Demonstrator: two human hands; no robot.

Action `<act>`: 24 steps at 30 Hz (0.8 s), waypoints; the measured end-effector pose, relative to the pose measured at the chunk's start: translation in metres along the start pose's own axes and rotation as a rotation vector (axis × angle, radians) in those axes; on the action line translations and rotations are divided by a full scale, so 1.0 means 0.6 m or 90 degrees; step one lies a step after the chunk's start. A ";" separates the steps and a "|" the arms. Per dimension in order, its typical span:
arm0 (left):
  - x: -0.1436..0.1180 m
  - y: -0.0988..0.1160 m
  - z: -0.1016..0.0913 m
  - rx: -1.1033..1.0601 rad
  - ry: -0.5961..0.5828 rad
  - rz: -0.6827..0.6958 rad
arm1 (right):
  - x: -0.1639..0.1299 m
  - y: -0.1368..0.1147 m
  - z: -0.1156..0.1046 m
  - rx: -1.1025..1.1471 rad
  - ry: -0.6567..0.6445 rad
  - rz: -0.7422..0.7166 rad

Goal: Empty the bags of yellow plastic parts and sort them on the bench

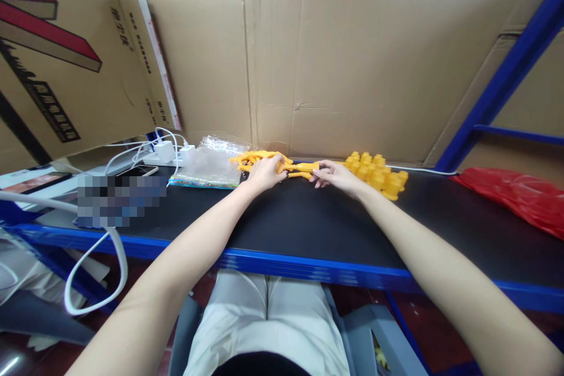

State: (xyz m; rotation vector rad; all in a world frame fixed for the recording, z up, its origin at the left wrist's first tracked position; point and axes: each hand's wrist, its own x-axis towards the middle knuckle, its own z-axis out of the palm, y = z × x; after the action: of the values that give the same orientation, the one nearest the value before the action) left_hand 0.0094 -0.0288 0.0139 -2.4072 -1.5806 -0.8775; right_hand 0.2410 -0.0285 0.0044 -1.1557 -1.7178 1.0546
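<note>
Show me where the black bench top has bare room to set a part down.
Bare black bench top lies between both forearms and the blue front edge. Crowded along the back: plastic bag, yellow parts beside the hands, red bag at right.

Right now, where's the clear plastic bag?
In the head view, the clear plastic bag lies on the black table, left of the left hand, beside the white chargers.

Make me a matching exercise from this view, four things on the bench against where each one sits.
Things:
1. clear plastic bag
2. red bag
3. yellow capped pieces
4. white chargers

Places:
A. far right of the bench
B. just right of the right hand
C. just left of the left hand
D. left of the clear bag, by the cardboard wall

Pairs: 1-C, 2-A, 3-B, 4-D
</note>
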 end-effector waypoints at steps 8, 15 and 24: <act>0.000 -0.003 0.002 -0.013 0.010 0.010 | -0.008 -0.011 0.001 -0.011 0.010 0.001; -0.002 0.000 0.000 -0.008 0.016 0.022 | -0.008 -0.011 -0.002 -0.010 0.007 0.006; -0.004 0.003 -0.002 -0.008 0.012 0.032 | -0.010 -0.015 -0.003 -0.009 -0.013 0.008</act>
State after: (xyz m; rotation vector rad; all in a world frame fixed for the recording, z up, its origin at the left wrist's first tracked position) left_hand 0.0098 -0.0321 0.0139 -2.4278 -1.5058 -0.9010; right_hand 0.2419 -0.0358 0.0125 -1.1693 -1.7383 1.0665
